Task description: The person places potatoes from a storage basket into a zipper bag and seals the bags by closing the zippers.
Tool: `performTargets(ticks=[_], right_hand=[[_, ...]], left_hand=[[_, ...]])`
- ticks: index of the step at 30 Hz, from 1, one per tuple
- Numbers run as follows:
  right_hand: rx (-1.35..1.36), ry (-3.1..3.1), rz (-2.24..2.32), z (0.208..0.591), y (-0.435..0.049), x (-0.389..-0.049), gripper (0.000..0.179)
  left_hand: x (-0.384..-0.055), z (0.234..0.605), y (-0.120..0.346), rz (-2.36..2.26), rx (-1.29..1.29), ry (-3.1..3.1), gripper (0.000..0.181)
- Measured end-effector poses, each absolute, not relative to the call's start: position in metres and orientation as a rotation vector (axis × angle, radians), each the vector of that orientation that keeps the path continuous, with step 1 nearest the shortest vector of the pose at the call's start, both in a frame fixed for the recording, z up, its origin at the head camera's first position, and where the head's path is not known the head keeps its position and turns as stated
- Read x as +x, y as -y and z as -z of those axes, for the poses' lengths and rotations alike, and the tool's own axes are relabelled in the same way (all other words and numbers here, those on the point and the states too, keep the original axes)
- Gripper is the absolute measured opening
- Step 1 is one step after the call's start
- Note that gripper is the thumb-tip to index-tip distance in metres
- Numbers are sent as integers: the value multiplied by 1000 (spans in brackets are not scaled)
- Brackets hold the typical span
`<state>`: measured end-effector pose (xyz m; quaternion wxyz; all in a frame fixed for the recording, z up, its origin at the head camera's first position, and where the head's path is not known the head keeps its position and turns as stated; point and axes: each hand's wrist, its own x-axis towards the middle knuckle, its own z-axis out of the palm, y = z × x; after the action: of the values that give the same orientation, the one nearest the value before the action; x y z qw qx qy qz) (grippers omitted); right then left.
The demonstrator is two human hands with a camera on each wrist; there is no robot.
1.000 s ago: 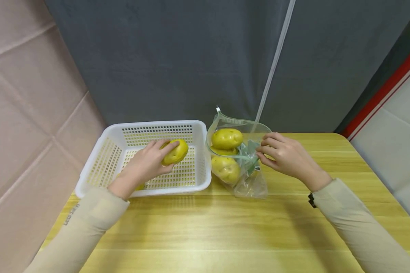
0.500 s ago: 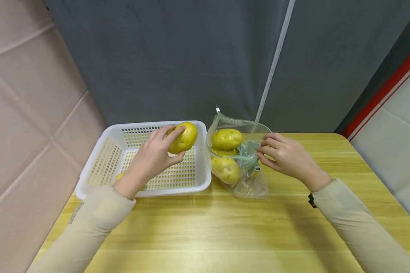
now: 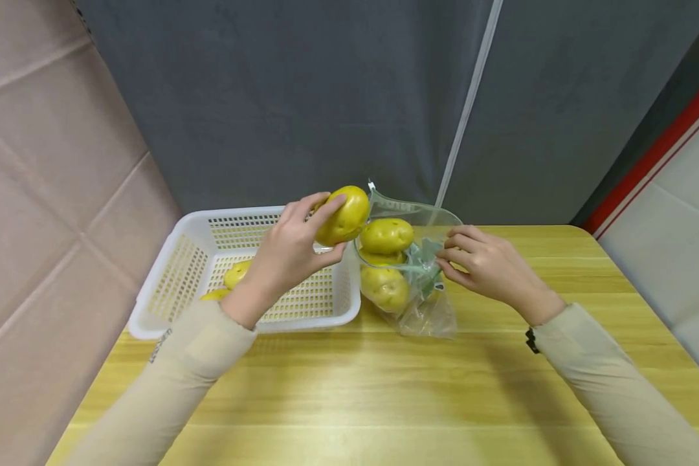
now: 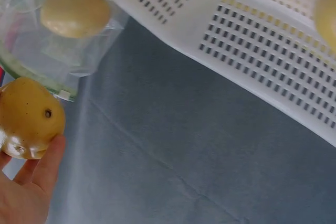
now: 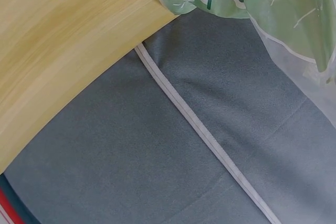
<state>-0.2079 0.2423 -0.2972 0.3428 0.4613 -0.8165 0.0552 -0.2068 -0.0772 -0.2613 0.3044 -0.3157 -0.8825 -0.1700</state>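
Note:
My left hand (image 3: 294, 243) grips a yellow potato (image 3: 349, 210), thumb below and fingers over it, above the basket's right rim and close to the bag's mouth. In the left wrist view that potato (image 4: 31, 119) shows a dark spot. A clear zip bag (image 3: 428, 323) with green print stands with its mouth spread, holding several potatoes (image 3: 386, 236). On the bag's right rim, my right hand (image 3: 480, 265) pinches the edge. The right wrist view shows the bag's green printed side (image 5: 289, 14), but not the hand.
A white slotted plastic basket (image 3: 349, 314) stands left of the bag, with potatoes (image 3: 237, 273) at its left, partly behind my left arm. Both rest on a wooden table (image 3: 349, 388). A grey cloth partition (image 3: 303, 116) rises behind, with a pink padded wall (image 3: 35, 181) at left.
My left hand has lifted the potato from inside the basket, up and right toward the bag. More of the potatoes left in the basket shows. My right hand and the bag stay still.

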Motion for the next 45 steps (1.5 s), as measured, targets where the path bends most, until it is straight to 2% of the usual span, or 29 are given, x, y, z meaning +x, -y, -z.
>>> performTargets(ticks=[10,22,45], right_hand=[[1209,2132,-141,297,-243,-208,48],[1197,2129,-148,297,-243,-208,57],[1193,2056,-154,284,-245,-207,51]], left_hand=[[-208,255,49,412,-911,2259,60],[-209,259,24,299,-1012,2310,57],[-207,261,21,181,-1056,2544,59]])
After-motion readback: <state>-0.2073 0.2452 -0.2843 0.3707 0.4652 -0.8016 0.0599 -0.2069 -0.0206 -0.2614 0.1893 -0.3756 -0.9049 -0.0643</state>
